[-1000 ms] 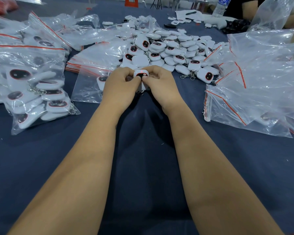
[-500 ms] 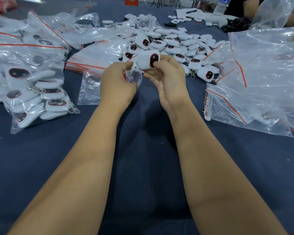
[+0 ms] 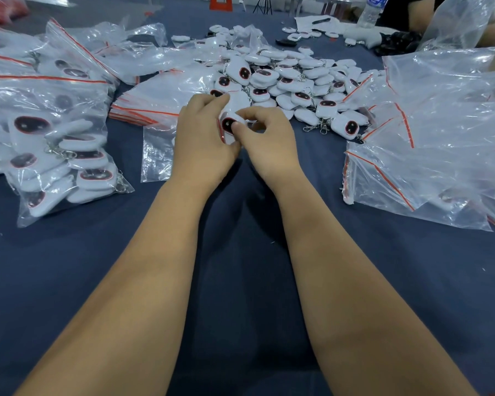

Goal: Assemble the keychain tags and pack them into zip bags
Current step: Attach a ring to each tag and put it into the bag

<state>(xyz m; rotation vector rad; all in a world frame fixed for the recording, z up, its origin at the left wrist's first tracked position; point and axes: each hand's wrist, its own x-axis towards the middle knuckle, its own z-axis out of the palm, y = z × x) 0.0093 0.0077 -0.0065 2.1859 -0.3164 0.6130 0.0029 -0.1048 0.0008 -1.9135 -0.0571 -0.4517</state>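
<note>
Both hands are meeting over the middle of the tabletop [image 3: 240, 281], which is covered in dark blue cloth. The left hand [image 3: 203, 138] is curling its fingers around a white tag [image 3: 231, 121] with a dark red-rimmed oval on its face, gripping it from the left side. The right hand [image 3: 269, 135] is pinching the same tag from the right, thumb and forefinger closed on its lower edge. There's some clear plastic around the tag, but I can't tell if it's actually inside a bag or not.

Just behind the hands a big pile of loose tags [image 3: 292, 78] is lying on the cloth, some showing little metal clasps. A flat stack of empty bags [image 3: 155, 107] with red zip strips is sitting just left of the hands, and one single bag [image 3: 157, 155] is lying beside the left wrist. Off to the left a filled bag [image 3: 57, 155] of tags is resting near the edge, with more filled ones behind it. On the right a heap of crumpled bags [image 3: 429, 144] is piling up. At the far end a water bottle [image 3: 372, 10] is standing next to another person's arm [image 3: 420, 18].
</note>
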